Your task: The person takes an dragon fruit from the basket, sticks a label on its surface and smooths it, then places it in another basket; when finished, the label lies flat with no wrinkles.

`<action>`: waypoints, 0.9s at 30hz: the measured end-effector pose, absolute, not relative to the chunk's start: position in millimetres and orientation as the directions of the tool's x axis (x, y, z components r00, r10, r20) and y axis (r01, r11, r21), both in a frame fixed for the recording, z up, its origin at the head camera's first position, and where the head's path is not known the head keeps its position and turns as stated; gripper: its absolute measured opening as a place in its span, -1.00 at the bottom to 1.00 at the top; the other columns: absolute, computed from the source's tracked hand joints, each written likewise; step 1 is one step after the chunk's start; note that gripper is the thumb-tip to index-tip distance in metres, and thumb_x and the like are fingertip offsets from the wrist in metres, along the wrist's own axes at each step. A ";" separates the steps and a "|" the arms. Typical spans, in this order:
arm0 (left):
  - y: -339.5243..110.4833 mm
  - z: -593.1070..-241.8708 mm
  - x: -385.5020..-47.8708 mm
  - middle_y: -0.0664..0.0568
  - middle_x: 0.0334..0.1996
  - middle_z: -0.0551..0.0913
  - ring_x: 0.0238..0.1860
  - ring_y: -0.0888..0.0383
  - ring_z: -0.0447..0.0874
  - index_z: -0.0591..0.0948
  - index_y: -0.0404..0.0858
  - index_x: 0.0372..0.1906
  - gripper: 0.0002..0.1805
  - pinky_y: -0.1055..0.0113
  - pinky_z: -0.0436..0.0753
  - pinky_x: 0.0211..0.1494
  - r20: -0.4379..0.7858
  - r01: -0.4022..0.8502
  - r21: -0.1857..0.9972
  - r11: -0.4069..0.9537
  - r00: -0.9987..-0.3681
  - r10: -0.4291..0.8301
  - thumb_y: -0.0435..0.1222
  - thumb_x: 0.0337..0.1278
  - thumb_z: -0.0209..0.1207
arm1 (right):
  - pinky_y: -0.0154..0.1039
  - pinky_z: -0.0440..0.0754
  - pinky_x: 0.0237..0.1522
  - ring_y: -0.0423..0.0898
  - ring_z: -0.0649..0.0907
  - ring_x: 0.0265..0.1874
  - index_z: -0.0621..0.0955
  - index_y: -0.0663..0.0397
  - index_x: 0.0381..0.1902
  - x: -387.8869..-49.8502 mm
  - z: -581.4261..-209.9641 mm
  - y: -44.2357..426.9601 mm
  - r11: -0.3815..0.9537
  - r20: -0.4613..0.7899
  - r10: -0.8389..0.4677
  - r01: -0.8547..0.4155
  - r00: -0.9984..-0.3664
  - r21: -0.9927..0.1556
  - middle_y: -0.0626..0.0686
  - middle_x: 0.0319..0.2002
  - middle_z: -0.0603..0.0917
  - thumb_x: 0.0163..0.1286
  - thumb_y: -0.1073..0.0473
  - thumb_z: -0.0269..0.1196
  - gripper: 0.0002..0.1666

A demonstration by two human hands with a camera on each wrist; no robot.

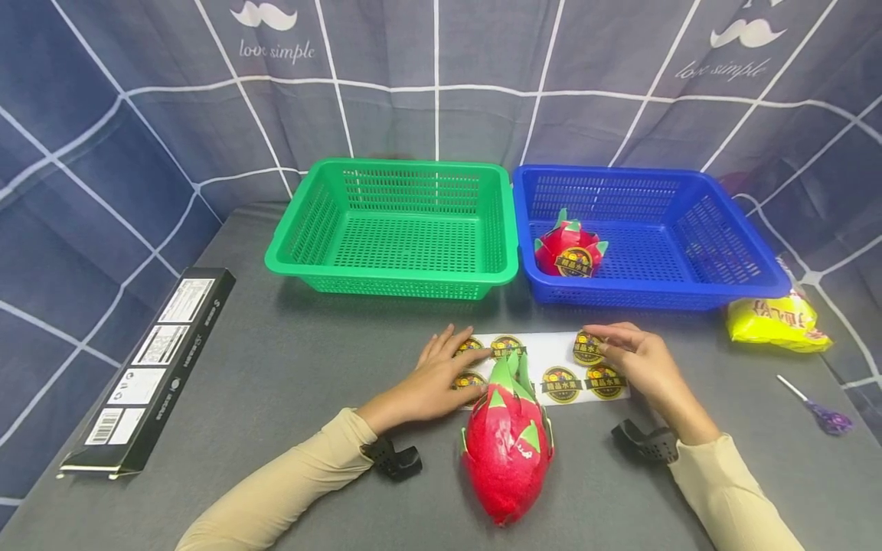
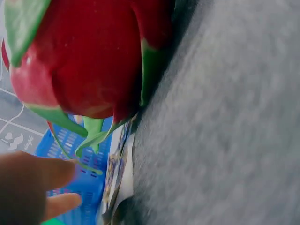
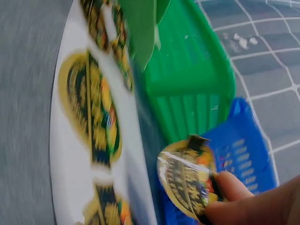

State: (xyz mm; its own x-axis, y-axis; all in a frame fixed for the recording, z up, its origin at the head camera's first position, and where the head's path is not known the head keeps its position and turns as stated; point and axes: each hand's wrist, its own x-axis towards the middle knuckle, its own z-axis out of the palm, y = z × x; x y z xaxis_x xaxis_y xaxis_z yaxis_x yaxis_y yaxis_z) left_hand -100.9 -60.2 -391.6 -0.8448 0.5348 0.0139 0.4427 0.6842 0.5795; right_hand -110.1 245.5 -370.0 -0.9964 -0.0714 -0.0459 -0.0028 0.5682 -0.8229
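A red dragon fruit (image 1: 506, 455) with green leaf tips lies on the grey table, its leafy end over a white sheet (image 1: 549, 353) of round black-and-gold stickers. My left hand (image 1: 434, 383) rests on the sheet's left part, fingers spread, beside the leaves. At the sheet's right end, my right hand (image 1: 648, 363) pinches one round sticker (image 3: 185, 178) between thumb and finger. In the right wrist view that sticker stands apart from the sheet. The leaves hide some stickers in the head view.
Behind the sheet stand a green basket (image 1: 393, 282) and a blue basket (image 1: 654, 289). Another dragon fruit (image 1: 561, 241), bearing a sticker, sits in the blue one. A black box (image 1: 155, 367) lies left; a yellow packet (image 1: 775, 320) and a lollipop (image 1: 830, 419) lie right.
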 end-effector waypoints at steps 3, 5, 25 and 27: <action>-59.5 -387.4 -101.4 -0.08 0.35 0.18 0.40 -0.08 -0.04 0.36 -0.05 0.23 -0.48 -0.13 -0.05 0.38 0.077 0.410 0.654 0.635 -0.872 0.484 -0.04 0.17 0.04 | -0.48 0.56 -0.23 -0.39 0.47 -0.24 0.52 0.20 0.07 -105.7 -363.0 239.4 0.494 -0.050 -0.084 0.002 -0.995 -0.870 -0.21 -0.19 0.53 0.27 0.28 0.10 -0.61; -58.3 -382.5 -100.3 -0.05 0.28 0.28 0.33 -0.01 0.10 0.34 -0.06 0.24 -0.47 -0.09 0.10 0.33 0.095 0.378 0.702 0.604 -0.890 0.447 -0.02 0.18 0.02 | -0.47 0.57 -0.22 -0.37 0.47 -0.26 0.51 0.22 0.08 -101.8 -357.4 234.0 0.467 -0.043 -0.090 -0.004 -0.995 -0.884 -0.25 -0.21 0.52 0.27 0.29 0.10 -0.60; -38.0 -354.8 -54.8 0.12 0.15 0.31 0.07 0.21 0.41 -0.14 0.23 0.37 0.16 0.33 0.58 -0.13 -0.300 0.075 0.822 0.564 -0.785 0.542 0.23 -0.40 0.32 | -0.37 0.61 -0.19 -0.30 0.58 -0.20 0.57 0.28 -0.04 -59.6 -326.9 189.2 0.287 0.003 -0.301 -0.093 -0.954 -0.953 -0.09 -0.19 0.59 0.15 0.28 0.25 -0.61; -38.6 -354.3 -55.7 0.11 0.10 0.36 0.05 0.22 0.42 -0.10 0.18 0.37 0.15 0.33 0.57 -0.12 -0.308 0.039 0.846 0.532 -0.779 0.546 0.16 -0.38 0.34 | -0.36 0.62 -0.20 -0.30 0.59 -0.20 0.57 0.30 -0.04 -58.2 -326.4 188.0 0.274 0.020 -0.311 -0.110 -0.950 -0.956 -0.09 -0.19 0.60 0.15 0.31 0.25 -0.62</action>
